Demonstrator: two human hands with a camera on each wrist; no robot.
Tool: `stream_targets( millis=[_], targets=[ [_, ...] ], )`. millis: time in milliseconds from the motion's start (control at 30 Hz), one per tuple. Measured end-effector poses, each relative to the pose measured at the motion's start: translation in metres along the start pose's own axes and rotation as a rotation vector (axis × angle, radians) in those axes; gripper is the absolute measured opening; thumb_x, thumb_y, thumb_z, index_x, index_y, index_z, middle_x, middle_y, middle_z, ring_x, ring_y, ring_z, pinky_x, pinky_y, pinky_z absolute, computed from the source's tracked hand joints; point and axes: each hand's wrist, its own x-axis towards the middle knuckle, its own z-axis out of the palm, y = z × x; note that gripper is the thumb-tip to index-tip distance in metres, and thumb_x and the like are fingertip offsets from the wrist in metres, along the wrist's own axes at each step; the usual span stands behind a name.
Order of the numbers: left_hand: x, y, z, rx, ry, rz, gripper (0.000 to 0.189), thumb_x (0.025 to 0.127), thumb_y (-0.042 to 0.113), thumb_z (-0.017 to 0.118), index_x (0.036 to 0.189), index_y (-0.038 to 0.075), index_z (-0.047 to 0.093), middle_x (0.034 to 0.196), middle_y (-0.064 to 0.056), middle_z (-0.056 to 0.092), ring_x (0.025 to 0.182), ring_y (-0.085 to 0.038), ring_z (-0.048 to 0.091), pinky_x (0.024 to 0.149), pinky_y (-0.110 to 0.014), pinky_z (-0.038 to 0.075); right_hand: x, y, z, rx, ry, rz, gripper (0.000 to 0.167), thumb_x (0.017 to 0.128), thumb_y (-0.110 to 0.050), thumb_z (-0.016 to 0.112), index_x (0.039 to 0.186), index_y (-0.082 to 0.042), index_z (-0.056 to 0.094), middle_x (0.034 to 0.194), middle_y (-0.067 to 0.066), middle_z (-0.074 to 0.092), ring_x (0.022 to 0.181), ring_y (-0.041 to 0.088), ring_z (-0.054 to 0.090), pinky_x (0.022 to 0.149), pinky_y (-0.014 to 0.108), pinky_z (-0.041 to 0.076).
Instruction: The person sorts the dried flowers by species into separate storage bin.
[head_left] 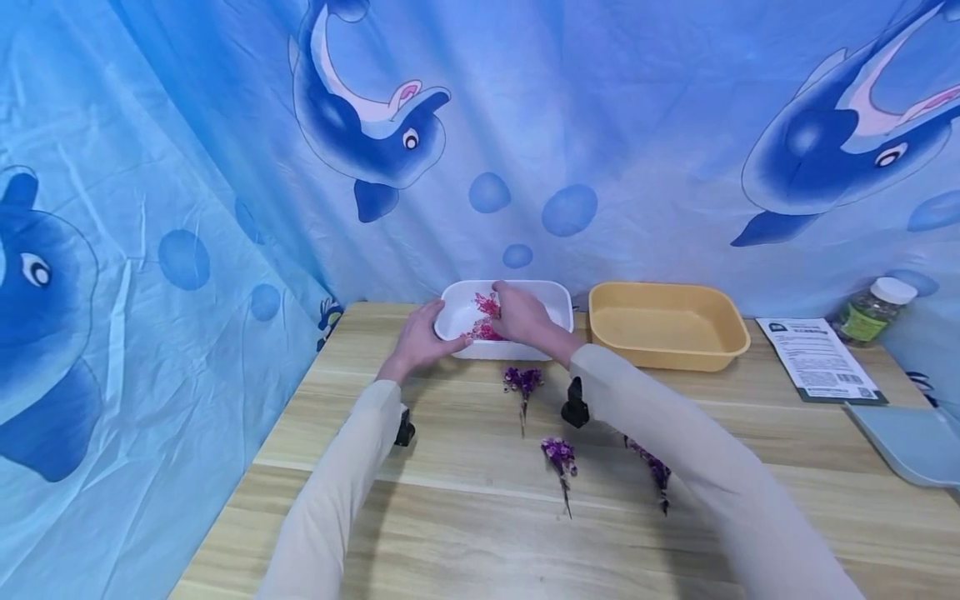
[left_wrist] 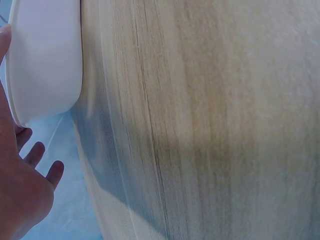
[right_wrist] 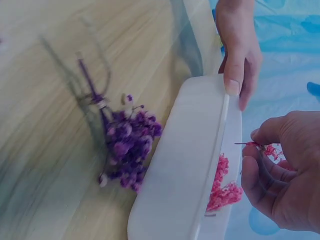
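A white plastic basin [head_left: 534,353] stands at the back of the table with red dried flowers [right_wrist: 223,190] inside. My left hand [head_left: 420,337] holds its left end, thumb laid over the rim and fingers along the outside; the left wrist view catches only part of that hand [left_wrist: 22,190]. Over the basin, my right hand [right_wrist: 287,170] pinches a small red flower sprig [right_wrist: 270,150] by its thin stem between thumb and fingers. In front of the basin lies a purple flower sprig [head_left: 522,381], its stem toward me.
Two more purple sprigs [head_left: 559,454] [head_left: 656,468] lie nearer, one partly under my right forearm. A yellow basin [head_left: 667,323] stands right of the white one. Farther right are a printed packet [head_left: 819,358], a white-capped bottle [head_left: 870,312] and a light blue tray [head_left: 911,442]. A dolphin-print curtain hangs behind.
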Motion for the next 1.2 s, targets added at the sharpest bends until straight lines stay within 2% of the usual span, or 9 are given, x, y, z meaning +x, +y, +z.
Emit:
stream_targets(
  millis=[233, 300, 433, 600, 733, 867, 1033, 1200],
  targets=[
    [0.000, 0.001, -0.001, -0.011, 0.001, 0.001, 0.100, 0.078, 0.054, 0.079, 0.151, 0.000, 0.038, 0.156, -0.018, 0.037, 0.140, -0.038, 0.034, 0.115, -0.053, 0.028, 0.023, -0.013, 0.015, -0.006, -0.021, 0.071, 0.066, 0.085, -0.013, 0.076, 0.141, 0.003, 0.046, 0.108, 0.015, 0.068, 0.089, 0.027, 0.066, 0.078, 0.037, 0.058],
    [0.000, 0.001, -0.001, -0.018, 0.006, 0.008, 0.100, 0.078, 0.054, 0.079, 0.151, 0.000, 0.038, 0.155, -0.019, 0.038, 0.140, -0.039, 0.035, 0.114, -0.053, 0.030, 0.028, -0.017, 0.020, -0.005, -0.030, 0.094, 0.066, 0.084, -0.013, 0.077, 0.140, 0.003, 0.046, 0.108, 0.015, 0.068, 0.091, 0.028, 0.066, 0.081, 0.038, 0.057],
    [-0.001, 0.002, 0.000, -0.012, -0.001, 0.014, 0.099, 0.079, 0.055, 0.078, 0.151, -0.001, 0.038, 0.155, -0.019, 0.038, 0.140, -0.039, 0.035, 0.114, -0.053, 0.030, 0.035, -0.020, 0.028, 0.011, -0.046, 0.135, 0.069, 0.085, -0.014, 0.077, 0.142, 0.004, 0.043, 0.106, 0.015, 0.067, 0.088, 0.027, 0.066, 0.080, 0.036, 0.057],
    [-0.002, 0.002, -0.002, -0.011, 0.003, 0.004, 0.098, 0.079, 0.054, 0.078, 0.151, 0.000, 0.038, 0.155, -0.018, 0.038, 0.141, -0.038, 0.034, 0.115, -0.053, 0.030, 0.037, -0.024, 0.033, 0.101, -0.025, 0.155, 0.074, 0.087, -0.013, 0.075, 0.147, 0.006, 0.036, 0.105, 0.018, 0.066, 0.084, 0.026, 0.066, 0.072, 0.033, 0.058],
    [-0.002, 0.002, -0.003, -0.018, 0.010, -0.003, 0.099, 0.078, 0.053, 0.079, 0.151, 0.001, 0.039, 0.155, -0.017, 0.038, 0.141, -0.037, 0.034, 0.115, -0.051, 0.029, 0.036, -0.025, 0.035, 0.141, 0.009, 0.132, 0.074, 0.088, -0.013, 0.075, 0.148, 0.004, 0.036, 0.106, 0.022, 0.067, 0.088, 0.031, 0.067, 0.077, 0.037, 0.058],
    [-0.001, 0.003, -0.002, -0.014, 0.009, -0.007, 0.100, 0.077, 0.053, 0.080, 0.151, 0.001, 0.039, 0.156, -0.016, 0.038, 0.141, -0.036, 0.034, 0.115, -0.051, 0.028, 0.033, -0.020, 0.032, 0.162, 0.029, 0.072, 0.071, 0.089, -0.009, 0.073, 0.149, 0.003, 0.036, 0.101, 0.018, 0.067, 0.087, 0.029, 0.066, 0.076, 0.037, 0.057],
    [0.000, 0.004, -0.002, -0.003, 0.011, -0.005, 0.100, 0.078, 0.053, 0.078, 0.152, 0.000, 0.037, 0.156, -0.018, 0.037, 0.142, -0.037, 0.032, 0.117, -0.051, 0.026, 0.022, -0.010, 0.018, 0.208, 0.069, -0.004, 0.067, 0.090, -0.006, 0.071, 0.148, 0.004, 0.037, 0.104, 0.016, 0.066, 0.084, 0.026, 0.063, 0.078, 0.035, 0.055],
    [-0.001, 0.002, -0.002, -0.007, 0.006, -0.013, 0.100, 0.078, 0.054, 0.079, 0.152, -0.001, 0.037, 0.156, -0.020, 0.036, 0.142, -0.038, 0.032, 0.117, -0.051, 0.025, 0.005, 0.009, 0.001, 0.287, 0.094, -0.061, 0.064, 0.092, -0.007, 0.066, 0.148, 0.005, 0.037, 0.102, 0.015, 0.065, 0.075, 0.023, 0.062, 0.072, 0.035, 0.055]
  ],
)
